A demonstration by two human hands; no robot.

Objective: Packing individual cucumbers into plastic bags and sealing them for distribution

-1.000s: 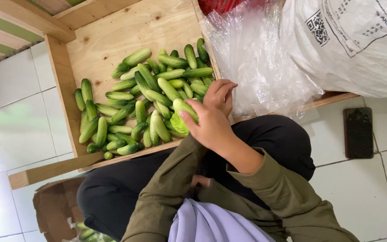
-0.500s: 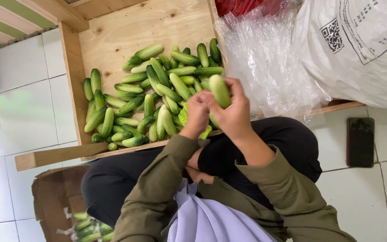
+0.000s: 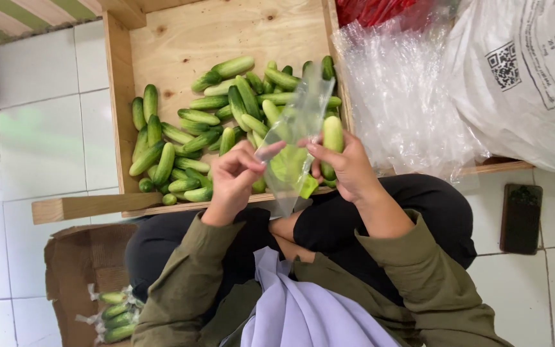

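Cucumbers (image 3: 207, 135) in tray (image 3: 115, 96), bag stack (image 3: 406, 96) right.

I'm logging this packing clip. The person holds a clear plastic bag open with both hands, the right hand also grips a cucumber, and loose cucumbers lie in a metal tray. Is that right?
Not quite: the head view shows the loose cucumbers in a plywood tray, not metal. The rest holds: the left hand and right hand hold the clear plastic bag, and the right also grips a cucumber.

White tiled floor (image 3: 40, 148) (glossy, grey grout), evenly lit.
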